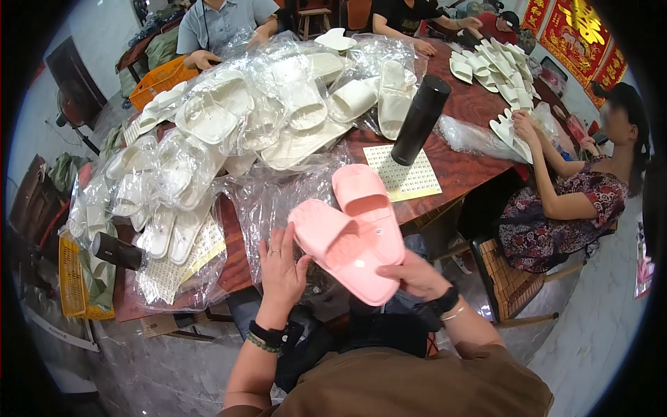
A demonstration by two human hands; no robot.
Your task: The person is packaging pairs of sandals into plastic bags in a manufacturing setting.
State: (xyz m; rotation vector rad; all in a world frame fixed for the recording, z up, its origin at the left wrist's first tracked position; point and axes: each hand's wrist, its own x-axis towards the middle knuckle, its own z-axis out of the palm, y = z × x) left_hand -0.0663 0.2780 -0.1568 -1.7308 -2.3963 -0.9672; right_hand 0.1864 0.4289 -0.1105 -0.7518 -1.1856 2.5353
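Note:
A pair of pink slide slippers (351,240) is held over the table's near edge, one overlapping the other, with their straps toward the far side. My right hand (419,276) grips them at the heel end, thumb on top of the footbed and the other fingers underneath. Beside the left slipper's strap is my left hand (283,267), its fingers stretched out and the thumb apart. Its fingertips are close to the strap; whether they touch is unclear. Clear plastic bags (274,191) lie on the table just beyond the slippers.
Bagged white slippers (299,94) are heaped across the table. A black bottle (420,119) stands on a sticker sheet (413,182); another dark bottle (117,251) lies at left. On the right sits a co-worker (556,201) handling white slippers; others sit opposite. An orange crate (158,82) is far left.

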